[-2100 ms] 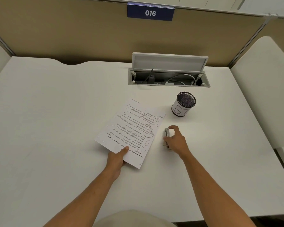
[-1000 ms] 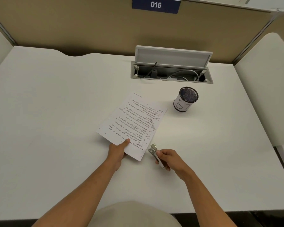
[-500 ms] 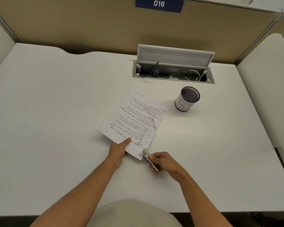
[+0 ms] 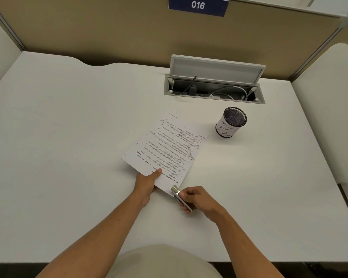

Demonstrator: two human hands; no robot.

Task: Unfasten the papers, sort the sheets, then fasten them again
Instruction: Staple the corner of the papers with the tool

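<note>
We judge the papers (image 4: 165, 151) light and floppy, lying skewed at mid-desk (image 4: 68, 137), so they are best pinned flat near the corner being worked. Our left hand (image 4: 147, 182) grips their near edge, thumb on top. Our right hand (image 4: 197, 198) is clenched around a small metal stapler or staple remover (image 4: 180, 196), its tip at the near right corner.

White desk (image 4: 68, 157): papers (image 4: 165, 149), mesh cup (image 4: 230, 123), open cable hatch (image 4: 214, 81).
</note>
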